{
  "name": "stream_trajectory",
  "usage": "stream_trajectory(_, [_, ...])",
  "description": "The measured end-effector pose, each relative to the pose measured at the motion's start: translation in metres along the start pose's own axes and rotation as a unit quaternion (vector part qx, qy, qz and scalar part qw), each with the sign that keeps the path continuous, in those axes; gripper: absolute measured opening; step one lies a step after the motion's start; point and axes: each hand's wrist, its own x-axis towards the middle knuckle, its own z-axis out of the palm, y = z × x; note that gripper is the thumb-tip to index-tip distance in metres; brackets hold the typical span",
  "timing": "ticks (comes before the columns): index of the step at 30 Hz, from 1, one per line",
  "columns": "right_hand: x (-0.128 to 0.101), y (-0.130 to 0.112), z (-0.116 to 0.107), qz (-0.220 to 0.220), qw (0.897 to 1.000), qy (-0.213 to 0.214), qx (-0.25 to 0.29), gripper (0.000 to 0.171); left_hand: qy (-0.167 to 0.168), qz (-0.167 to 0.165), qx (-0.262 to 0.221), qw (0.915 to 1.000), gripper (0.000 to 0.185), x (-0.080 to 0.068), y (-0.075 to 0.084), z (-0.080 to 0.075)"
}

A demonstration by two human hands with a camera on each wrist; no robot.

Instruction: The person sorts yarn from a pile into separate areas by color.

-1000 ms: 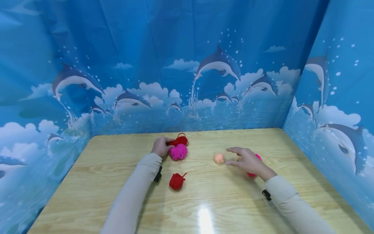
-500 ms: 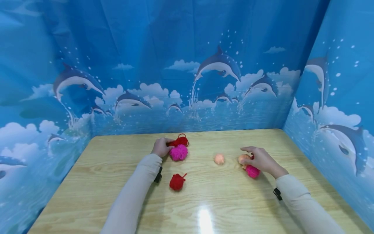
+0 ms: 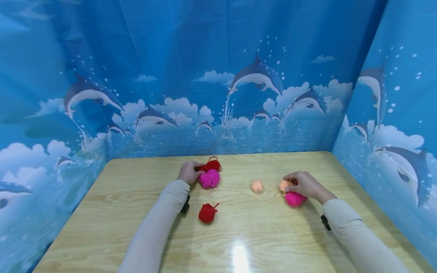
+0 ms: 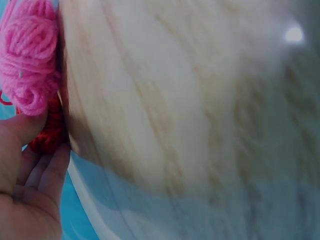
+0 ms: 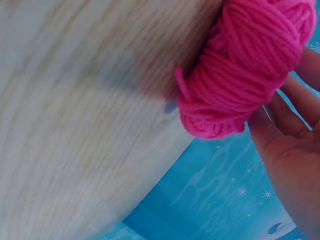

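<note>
At the back left, my left hand point(image 3: 189, 172) pinches a dark red yarn ball point(image 3: 213, 165) between thumb and fingers. A magenta yarn ball point(image 3: 209, 178) sits against its front; in the left wrist view this pink ball point(image 4: 31, 55) partly covers the red ball point(image 4: 50, 130). On the right, my right hand point(image 3: 305, 183) has its thumb and fingers curled round a peach yarn ball point(image 3: 284, 185). A hot-pink yarn ball point(image 3: 295, 199) lies just below that hand and hides the pinch in the right wrist view. Something dark red shows under the hand's fingers.
On the wooden table point(image 3: 153, 227), another red yarn ball point(image 3: 207, 213) with a loose tail lies nearer the front. A small peach yarn ball point(image 3: 257, 186) lies between the hands. Blue dolphin-print sheeting point(image 3: 205, 76) stands along the back and sides.
My right hand has moved right, from beside the small peach ball to the other peach ball, and its fingers have drawn in. The left hand stays on the red ball.
</note>
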Motion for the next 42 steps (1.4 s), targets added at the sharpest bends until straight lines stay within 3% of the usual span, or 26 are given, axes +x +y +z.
stream_trajectory(18, [0.0061, -0.0017, 0.0002, 0.007, 1.0, -0.006, -0.016, 0.037, 0.018, 0.013, -0.019, 0.9996, 0.031, 0.0002, -0.0001, -0.0009])
stream_trajectory(31, [0.0078, -0.0005, 0.0009, 0.012, 1.0, -0.007, -0.001, 0.034, 0.044, -0.002, -0.031, 0.9985, 0.025, -0.0021, 0.001, -0.002])
stream_trajectory(42, [0.0094, 0.0053, 0.0009, 0.028, 0.999, -0.017, 0.043, 0.036, 0.075, -0.017, -0.096, 0.9923, 0.024, -0.0028, -0.0031, -0.0073])
